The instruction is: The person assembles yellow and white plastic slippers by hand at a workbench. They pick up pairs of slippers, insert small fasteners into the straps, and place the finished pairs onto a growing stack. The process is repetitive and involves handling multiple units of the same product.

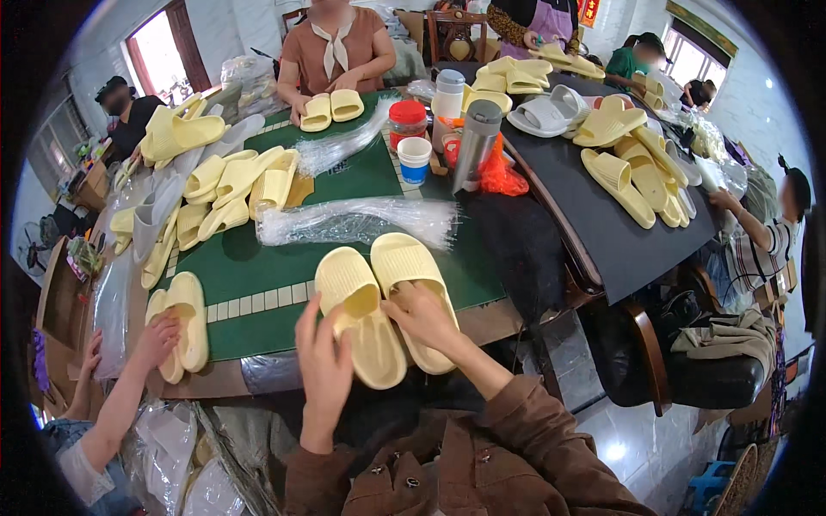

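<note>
A pair of pale yellow slide slippers is in front of me at the near edge of the green table, toes pointing away. My left hand [325,365] is at the outer side of the left slipper [348,279], fingers and thumb along its edge. My right hand [423,320] grips the right slipper [404,258], its fingertips partly hidden inside the strap opening. The heels of both slippers reach over the table's near edge.
Clear plastic bags [361,222] lie beyond the slippers. Piled slippers [232,189] stand left, more [637,163] on the dark table right. Cups [414,161], a red-lidded jar [407,123] and a steel flask [477,146] stand mid-table. A neighbour's hand [159,340] holds slippers at left.
</note>
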Action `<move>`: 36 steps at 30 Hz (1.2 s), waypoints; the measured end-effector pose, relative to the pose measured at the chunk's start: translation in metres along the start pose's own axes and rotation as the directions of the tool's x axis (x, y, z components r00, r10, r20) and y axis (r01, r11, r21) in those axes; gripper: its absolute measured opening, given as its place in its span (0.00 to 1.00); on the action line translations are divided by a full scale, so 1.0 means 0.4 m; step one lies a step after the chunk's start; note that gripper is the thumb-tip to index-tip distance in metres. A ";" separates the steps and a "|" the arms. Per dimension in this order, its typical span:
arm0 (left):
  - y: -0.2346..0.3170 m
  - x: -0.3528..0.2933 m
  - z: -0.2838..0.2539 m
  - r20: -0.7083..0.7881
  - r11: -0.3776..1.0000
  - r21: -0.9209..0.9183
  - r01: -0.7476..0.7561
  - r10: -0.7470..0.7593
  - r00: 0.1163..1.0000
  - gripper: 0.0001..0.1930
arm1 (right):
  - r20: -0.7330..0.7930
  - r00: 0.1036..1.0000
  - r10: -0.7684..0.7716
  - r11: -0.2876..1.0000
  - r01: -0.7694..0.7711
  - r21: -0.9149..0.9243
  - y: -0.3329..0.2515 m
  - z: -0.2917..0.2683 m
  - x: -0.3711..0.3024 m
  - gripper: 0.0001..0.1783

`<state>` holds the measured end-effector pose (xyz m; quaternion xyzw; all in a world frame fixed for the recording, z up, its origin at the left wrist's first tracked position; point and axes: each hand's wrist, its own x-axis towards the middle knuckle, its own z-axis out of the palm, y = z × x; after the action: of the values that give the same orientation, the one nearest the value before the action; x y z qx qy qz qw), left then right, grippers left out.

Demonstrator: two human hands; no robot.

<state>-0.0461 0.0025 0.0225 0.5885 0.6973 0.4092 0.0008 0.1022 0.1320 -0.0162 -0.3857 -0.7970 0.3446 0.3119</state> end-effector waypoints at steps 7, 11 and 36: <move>0.064 -0.031 0.093 0.126 0.998 -0.020 -0.054 0.056 0.990 0.24 | 0.151 0.986 0.074 0.930 -0.122 0.346 0.003 -0.189 -0.113 0.26; 0.053 -0.029 0.175 0.188 0.991 0.112 -0.069 0.047 0.981 0.27 | 0.016 0.985 0.172 0.921 -0.166 0.352 0.031 -0.347 -0.162 0.19; 0.075 -0.026 0.264 0.254 0.983 0.150 -0.104 0.063 0.965 0.32 | -0.591 0.803 0.079 0.728 -0.452 -0.516 0.447 -0.931 0.092 0.16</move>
<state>0.0327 0.0535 -0.0355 0.6621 0.6971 0.2742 0.0227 0.4390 0.3608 0.0625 -0.6620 -0.6796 -0.0230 0.3153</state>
